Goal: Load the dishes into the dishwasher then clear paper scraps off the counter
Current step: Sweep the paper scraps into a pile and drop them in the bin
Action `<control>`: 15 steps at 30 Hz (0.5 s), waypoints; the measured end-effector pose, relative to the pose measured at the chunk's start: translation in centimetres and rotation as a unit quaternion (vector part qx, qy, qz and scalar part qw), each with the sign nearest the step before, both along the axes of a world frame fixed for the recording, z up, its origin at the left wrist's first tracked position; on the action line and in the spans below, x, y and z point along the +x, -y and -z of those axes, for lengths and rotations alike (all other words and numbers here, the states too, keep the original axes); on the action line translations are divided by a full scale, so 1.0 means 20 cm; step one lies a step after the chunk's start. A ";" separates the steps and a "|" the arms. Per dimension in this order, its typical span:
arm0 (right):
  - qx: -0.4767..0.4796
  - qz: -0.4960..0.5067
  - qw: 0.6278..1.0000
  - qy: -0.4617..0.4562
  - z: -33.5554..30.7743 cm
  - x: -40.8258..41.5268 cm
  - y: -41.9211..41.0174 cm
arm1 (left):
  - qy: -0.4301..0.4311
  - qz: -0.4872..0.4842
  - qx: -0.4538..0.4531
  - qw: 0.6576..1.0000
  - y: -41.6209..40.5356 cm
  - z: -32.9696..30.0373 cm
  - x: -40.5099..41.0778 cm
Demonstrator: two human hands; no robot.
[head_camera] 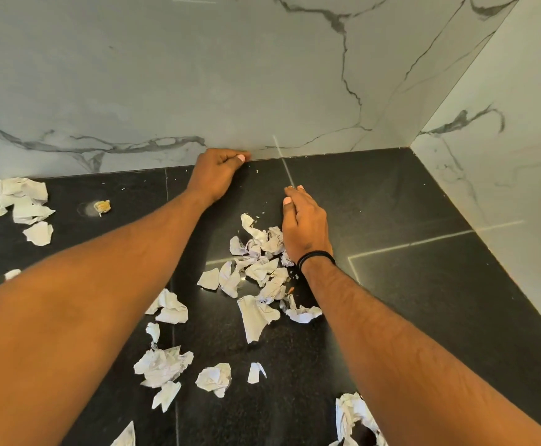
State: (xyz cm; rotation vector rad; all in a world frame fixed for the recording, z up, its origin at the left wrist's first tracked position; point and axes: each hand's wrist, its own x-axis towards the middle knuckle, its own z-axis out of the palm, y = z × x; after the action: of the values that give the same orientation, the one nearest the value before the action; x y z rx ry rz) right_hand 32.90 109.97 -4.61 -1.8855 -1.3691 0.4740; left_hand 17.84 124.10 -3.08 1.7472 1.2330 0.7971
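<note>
A: Where are scraps?
B: Paper scraps [259, 278] are lying mid-frame on the counter [423, 284]. My right hand [304, 226], fingers straight, is sweeping them; left hand [219, 173] is curling empty at the wall [198, 75].
A: Handling?
B: Light, crumpled, soft; scoop from underneath.

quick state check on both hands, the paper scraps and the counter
left hand: fingers curled, at the wall edge; contents not visible
right hand: fingers straight, edge against the scrap pile
paper scraps: crumpled, scattered on the counter
counter: black, littered with scraps
</note>
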 end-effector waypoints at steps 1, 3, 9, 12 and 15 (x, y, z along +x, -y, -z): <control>0.000 0.003 1.000 0.001 0.00 0.00 0.00 | -0.001 0.013 -0.001 1.000 0.00 0.01 0.03; -0.001 0.007 1.000 0.005 0.00 0.00 -0.01 | -0.027 0.063 0.001 0.998 0.05 0.01 0.11; 0.051 0.009 0.999 -0.008 -0.02 -0.01 0.00 | -0.005 0.159 0.003 0.987 0.30 0.01 0.19; 0.030 0.029 0.999 -0.023 -0.04 -0.01 0.01 | 0.059 0.166 -0.044 0.983 0.47 0.01 0.10; 0.002 0.029 0.999 -0.036 -0.05 -0.02 0.01 | 0.121 0.145 -0.085 0.978 0.65 0.04 0.00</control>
State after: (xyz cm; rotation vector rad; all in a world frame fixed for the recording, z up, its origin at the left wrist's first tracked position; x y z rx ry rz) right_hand 32.58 109.69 -3.58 -1.8809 -1.2649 0.5037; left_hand 17.77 111.05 -3.83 1.5917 0.8359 0.6867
